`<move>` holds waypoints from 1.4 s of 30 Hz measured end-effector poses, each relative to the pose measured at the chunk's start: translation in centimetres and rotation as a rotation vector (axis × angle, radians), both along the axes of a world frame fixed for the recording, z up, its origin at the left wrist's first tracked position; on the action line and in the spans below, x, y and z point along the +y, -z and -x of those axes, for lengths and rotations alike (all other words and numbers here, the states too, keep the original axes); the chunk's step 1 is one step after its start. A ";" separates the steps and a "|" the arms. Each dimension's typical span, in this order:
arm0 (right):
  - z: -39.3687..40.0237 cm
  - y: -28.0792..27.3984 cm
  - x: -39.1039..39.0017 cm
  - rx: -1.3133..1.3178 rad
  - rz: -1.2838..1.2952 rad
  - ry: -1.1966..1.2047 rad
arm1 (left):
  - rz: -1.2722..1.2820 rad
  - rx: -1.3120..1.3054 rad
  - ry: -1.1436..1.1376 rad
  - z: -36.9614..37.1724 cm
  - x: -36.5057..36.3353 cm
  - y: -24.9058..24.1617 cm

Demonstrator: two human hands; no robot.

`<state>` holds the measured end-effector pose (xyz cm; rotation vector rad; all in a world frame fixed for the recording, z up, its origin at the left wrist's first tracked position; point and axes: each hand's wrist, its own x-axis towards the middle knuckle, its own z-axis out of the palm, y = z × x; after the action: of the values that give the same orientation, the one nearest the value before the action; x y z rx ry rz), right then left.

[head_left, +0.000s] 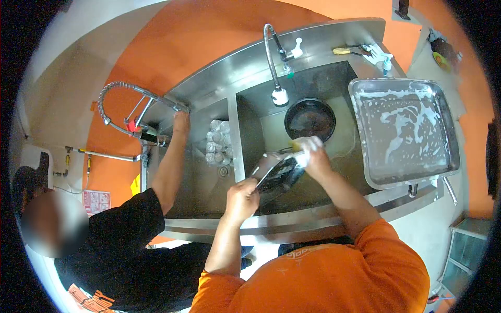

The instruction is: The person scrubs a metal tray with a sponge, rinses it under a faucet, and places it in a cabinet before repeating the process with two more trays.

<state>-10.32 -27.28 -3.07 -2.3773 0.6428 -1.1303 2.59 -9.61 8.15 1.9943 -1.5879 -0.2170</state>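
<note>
My left hand (242, 199) is closed on the near left edge of a dark, shiny pan (282, 175), which is tilted over the right sink basin. Suds cover my right hand (314, 158), whose fingers are closed at the pan's far right edge. A bit of yellow sponge (296, 146) shows at those fingers. Behind the pan, a round black pan (310, 121) sits in the basin (261, 130), beneath a hose faucet (280, 96). My hands and the tilt partly hide the held pan's shape.
A large metal tray (407, 135) streaked with suds lies at the right. Several clear glasses (218, 141) stand in the left basin. On the left, a co-worker in black reaches an arm (175, 156) toward a spring faucet (120, 86). A yellow-handled tool (342, 51) rests on the back ledge.
</note>
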 end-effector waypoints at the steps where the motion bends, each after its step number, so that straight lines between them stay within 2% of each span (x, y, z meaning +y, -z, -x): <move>1: -0.4 -0.9 0.7 -0.098 -0.012 -0.052 | -0.006 -0.022 -0.010 0.4 -0.3 0.5; 4: -0.2 -2.7 1.0 -0.165 0.020 -0.125 | -0.010 0.007 -0.030 0.5 -0.1 1.4; 7: 1.2 -0.5 0.2 -0.126 0.089 -0.073 | -0.022 0.055 -0.020 0.5 0.0 1.4; 9: 2.8 2.9 -0.7 0.130 -0.117 0.040 | -0.017 0.024 0.002 -0.1 0.4 1.3; 11: 4.2 6.1 -1.8 0.199 -0.135 0.089 | -0.023 0.049 0.009 -0.1 0.8 1.4; 12: 4.3 5.7 -1.9 0.228 -0.134 0.089 | -0.023 0.052 0.008 0.2 0.8 1.3; 14: 3.7 5.0 -1.3 0.121 -0.069 0.084 | -0.026 0.070 -0.011 0.4 0.7 1.1; 16: 2.4 0.6 0.1 0.004 -0.066 0.045 | -0.026 0.102 -0.048 0.4 0.2 1.2; 18: 1.0 -0.9 0.8 -0.080 -0.004 -0.020 | -0.043 0.123 -0.052 0.4 0.1 1.8; 21: 1.8 -0.5 0.4 -0.114 -0.013 -0.014 | -0.025 0.094 -0.001 1.3 -0.3 1.1; 22: 2.2 1.1 0.4 -0.054 0.052 0.127 | -0.009 0.080 0.016 1.7 -0.3 0.8; 23: 3.1 2.5 -0.1 0.017 -0.020 0.150 | 0.001 0.055 0.024 1.4 0.0 1.1; 26: 5.1 4.9 -1.7 0.116 -0.146 0.227 | 0.014 0.157 -0.011 0.5 0.9 1.1; 27: 5.0 4.6 -1.8 0.086 -0.070 0.258 | 0.024 0.142 -0.015 0.2 0.7 1.3; 30: 3.3 3.1 -1.5 0.022 0.005 0.230 | -0.160 0.380 -0.200 -0.1 -0.4 0.6; 31: 2.1 1.8 -1.2 -0.080 -0.011 0.191 | -0.134 0.273 -0.143 0.3 -1.4 -0.6; 35: 0.3 -2.7 -0.3 -0.087 0.003 0.160 | -0.140 0.181 -0.065 0.3 -2.6 0.5; 38: 1.2 -0.5 -1.3 -0.020 0.017 0.200 | -0.161 0.146 -0.001 0.5 -3.2 -0.3; 39: 2.0 1.3 -1.5 0.074 -0.022 0.209 | -0.039 0.163 0.015 0.6 -3.2 -0.5; 41: 3.9 5.9 -2.0 0.205 -0.122 0.272 | -0.091 0.231 0.000 -0.3 -2.3 -0.9; 42: 4.8 6.2 -1.9 0.242 -0.187 0.324 | -0.121 0.265 -0.004 -0.6 -1.8 -1.0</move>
<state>-15.07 -29.19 -9.30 -2.3200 1.1971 -0.8615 3.24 -11.39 9.19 1.9643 -1.4307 -0.5638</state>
